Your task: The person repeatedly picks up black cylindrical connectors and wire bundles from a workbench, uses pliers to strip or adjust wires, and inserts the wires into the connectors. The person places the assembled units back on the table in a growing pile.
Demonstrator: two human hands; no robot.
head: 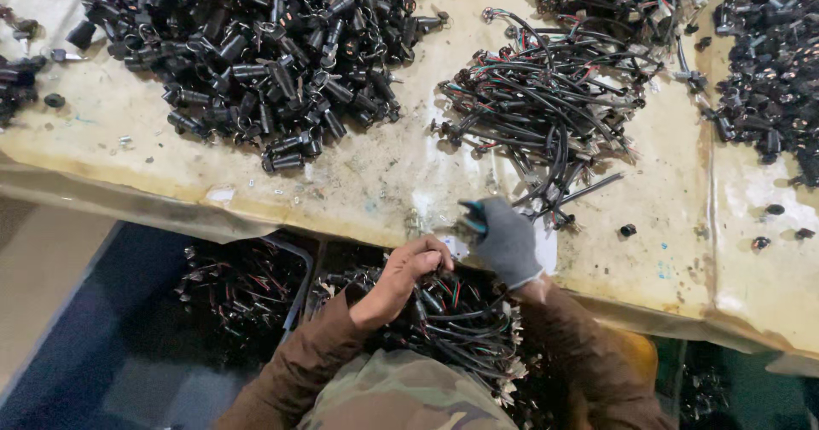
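Bright, even light on the workbench [367,174]; dim below its edge, corners slightly bowed.

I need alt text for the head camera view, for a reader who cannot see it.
A bare left hand grips a bundle of black wired connectors at a worn workbench, beside a grey-gloved right hand. Piles of black plastic caps and loose cables cover the bench.

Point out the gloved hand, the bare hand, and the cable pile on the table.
gloved right hand [505,241], head view, back of glove
bare left hand [403,275], head view, knuckles
cable pile [546,97], head view, middle of tangle
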